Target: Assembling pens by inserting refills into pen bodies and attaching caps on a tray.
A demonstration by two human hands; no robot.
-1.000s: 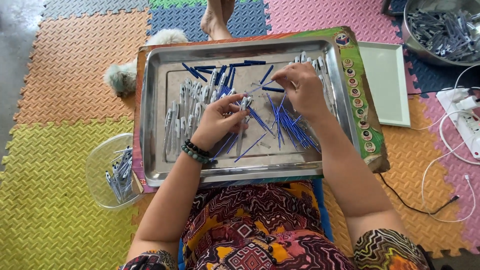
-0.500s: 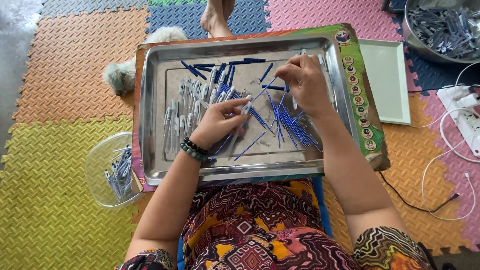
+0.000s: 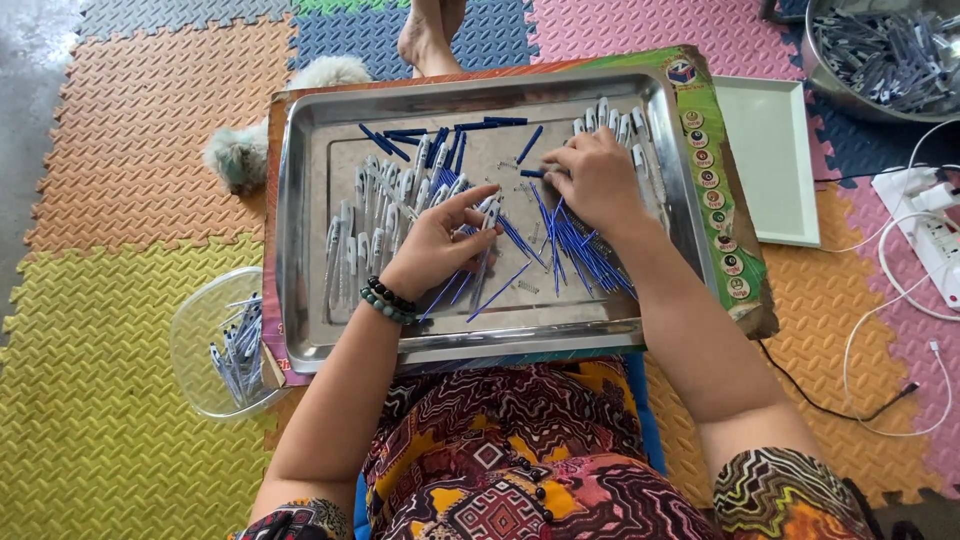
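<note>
A shiny metal tray (image 3: 310,330) rests on a board across my lap. It holds several thin blue pen refills (image 3: 575,250) and several clear pen barrels (image 3: 375,215). My left hand (image 3: 440,245), with a bead bracelet at the wrist, pinches a clear pen part over the tray's middle. Slightly further back, my right hand (image 3: 595,180) lies over the blue refills with its fingertips closed on a small piece; what that piece is I cannot make out.
A clear plastic bowl (image 3: 200,345) with pen parts sits on the foam mat at left. A metal basin (image 3: 885,60) of parts stands top right, beside a white tray (image 3: 775,160) and a power strip (image 3: 925,225). A bare foot (image 3: 430,35) and a furry animal (image 3: 250,145) lie behind the tray.
My right hand has moved a little toward the tray's back. My left hand stays over the middle, fingers spread slightly wider.
</note>
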